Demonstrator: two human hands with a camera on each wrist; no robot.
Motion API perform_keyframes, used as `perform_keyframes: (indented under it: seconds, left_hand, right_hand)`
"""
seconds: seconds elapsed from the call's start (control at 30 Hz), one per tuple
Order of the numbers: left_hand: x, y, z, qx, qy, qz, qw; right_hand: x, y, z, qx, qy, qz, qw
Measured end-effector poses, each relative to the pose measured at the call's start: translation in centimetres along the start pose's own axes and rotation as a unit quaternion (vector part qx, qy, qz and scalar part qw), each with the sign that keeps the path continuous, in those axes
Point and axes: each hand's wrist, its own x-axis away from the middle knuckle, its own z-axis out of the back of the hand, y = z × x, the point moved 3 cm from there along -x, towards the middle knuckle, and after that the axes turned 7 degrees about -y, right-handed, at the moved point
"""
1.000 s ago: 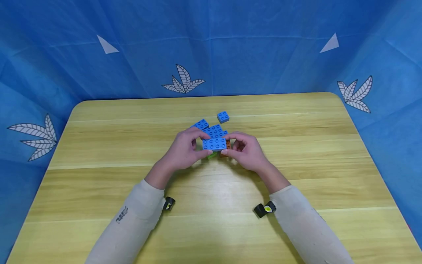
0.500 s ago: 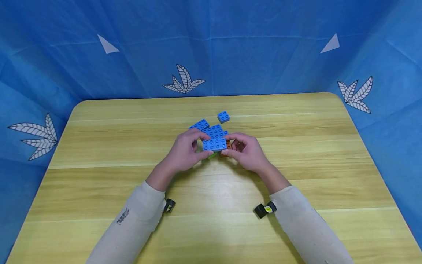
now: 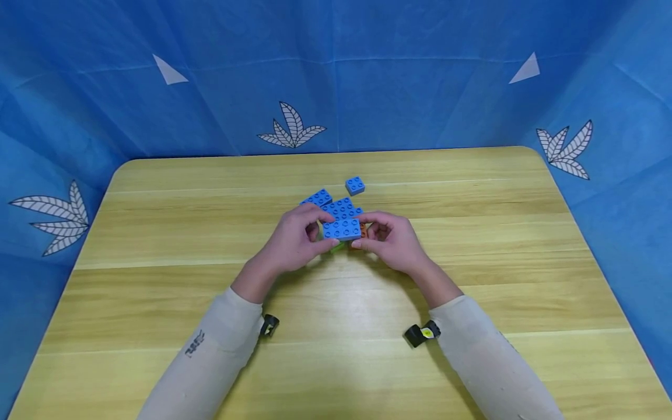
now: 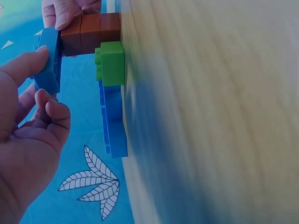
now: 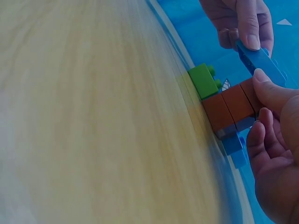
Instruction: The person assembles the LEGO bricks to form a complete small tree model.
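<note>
A long blue building brick, studs up, is held between both hands over the near part of a group of bricks. My left hand pinches its left end between thumb and forefinger. At the other end, my right hand holds it with thumb and forefinger. Beneath that right end stands a stack of brown bricks; whether the blue brick is pressed onto it cannot be told. Lower down, a green brick sits beside the stack on the table. Other blue bricks lie just behind.
A small blue brick lies apart, farther back on the wooden table. Another long blue brick rests behind the left hand. A blue cloth hangs behind and at both sides of the table.
</note>
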Motion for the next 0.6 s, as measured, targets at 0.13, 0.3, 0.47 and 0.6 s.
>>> perform_keyframes:
  seconds: [0.13,0.3,0.47,0.6]
  left_hand:
    - [0.04,0.01,0.19,-0.002,-0.006,0.003,1.0000]
    - [0.01,0.05,0.33,-0.007,-0.014,0.005,0.9999]
    - [-0.11,0.17,0.47,-0.015,-0.024,0.009,0.9996]
    - [-0.16,0.25,0.47,-0.021,-0.022,0.007,0.9995]
  right_hand:
    - [0.00,0.10,0.04,0.002,-0.001,-0.001,1.0000]
    - [0.00,0.16,0.10,0.009,-0.006,0.001,0.9999]
    - [0.04,-0.07,0.13,0.021,-0.008,0.014,0.9997]
    - [0.06,-0.21,0.13,0.027,-0.006,0.018,0.9994]
